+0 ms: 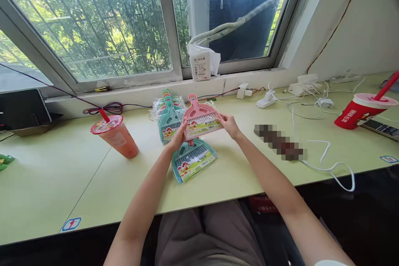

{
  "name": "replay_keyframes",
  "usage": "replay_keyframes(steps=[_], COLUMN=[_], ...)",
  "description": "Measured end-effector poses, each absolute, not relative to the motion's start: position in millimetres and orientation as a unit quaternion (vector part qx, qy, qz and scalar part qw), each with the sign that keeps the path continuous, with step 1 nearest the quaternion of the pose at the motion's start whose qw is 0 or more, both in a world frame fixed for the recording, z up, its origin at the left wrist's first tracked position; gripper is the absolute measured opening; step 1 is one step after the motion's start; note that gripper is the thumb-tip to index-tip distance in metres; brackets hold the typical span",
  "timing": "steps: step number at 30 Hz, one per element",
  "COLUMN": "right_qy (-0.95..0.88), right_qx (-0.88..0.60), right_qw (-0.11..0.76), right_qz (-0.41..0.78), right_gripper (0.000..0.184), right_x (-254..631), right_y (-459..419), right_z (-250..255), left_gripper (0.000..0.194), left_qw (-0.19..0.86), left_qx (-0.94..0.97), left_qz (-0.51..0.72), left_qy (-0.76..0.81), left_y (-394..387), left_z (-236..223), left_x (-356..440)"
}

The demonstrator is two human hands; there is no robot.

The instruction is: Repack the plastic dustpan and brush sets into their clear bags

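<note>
A pink dustpan-and-brush set (pixel 201 122) in clear wrapping with a printed label is held up over the table. My left hand (pixel 180 136) grips its left lower corner, and my right hand (pixel 230 126) pinches its right edge. Below it a teal dustpan-and-brush set (pixel 193 158), also wrapped, lies on the table, its handle hidden behind the pink one and my left hand. Left of the pink set leans a stack of several wrapped sets (pixel 171 120), with a teal one at the front.
A cup of orange drink (pixel 120 137) with a red straw stands at left. On the right are a red cup (pixel 358 112), a tangle of white cables (pixel 307 91) and a pixelated object (pixel 280 143). A small box (pixel 201 66) sits on the sill.
</note>
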State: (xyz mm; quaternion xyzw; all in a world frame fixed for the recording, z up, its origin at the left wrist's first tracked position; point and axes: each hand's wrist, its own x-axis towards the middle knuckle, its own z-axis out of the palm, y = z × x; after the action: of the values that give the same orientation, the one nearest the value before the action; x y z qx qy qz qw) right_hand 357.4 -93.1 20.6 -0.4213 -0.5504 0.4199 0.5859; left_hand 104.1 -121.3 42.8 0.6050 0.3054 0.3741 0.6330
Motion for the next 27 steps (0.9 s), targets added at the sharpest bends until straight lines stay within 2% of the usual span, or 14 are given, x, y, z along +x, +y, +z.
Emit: replay_keyframes(steps=[2,7,12,18,22,27], right_qy=[-0.539,-0.539,-0.548,-0.569,-0.537,-0.532], right_qx=[-0.423,-0.434,-0.439,-0.436,-0.529,-0.506], right_qw=[0.602,0.608,0.605,0.545,0.551,0.576], right_qz=[0.41,0.389,0.375,0.435,0.358,0.358], right_gripper=[0.054,0.053,0.056,0.065,0.08,0.065], right_x=[356.3,348.5,343.5,339.8,334.6,337.6], right_y=[-93.7,-97.1,-101.4,-113.1,-110.4,-106.4], right_z=[20.9,18.6,20.5,29.5,21.1,22.6], left_gripper=[0.081,0.085,0.064,0.057,0.052,0.056], left_qw=[0.627,0.546,0.548,0.533,0.52,0.531], left_qx=[0.609,0.621,0.562,0.543,0.561,0.571], left_qz=[0.377,0.429,0.477,0.507,0.5,0.493], left_qy=[0.306,0.362,0.395,0.405,0.405,0.386], left_y=[-123.7,-128.7,-122.9,-120.9,-121.9,-122.5], left_z=[46.3,49.3,41.4,37.5,32.8,35.9], left_x=[105.1,109.1,115.8,119.7,124.1,123.7])
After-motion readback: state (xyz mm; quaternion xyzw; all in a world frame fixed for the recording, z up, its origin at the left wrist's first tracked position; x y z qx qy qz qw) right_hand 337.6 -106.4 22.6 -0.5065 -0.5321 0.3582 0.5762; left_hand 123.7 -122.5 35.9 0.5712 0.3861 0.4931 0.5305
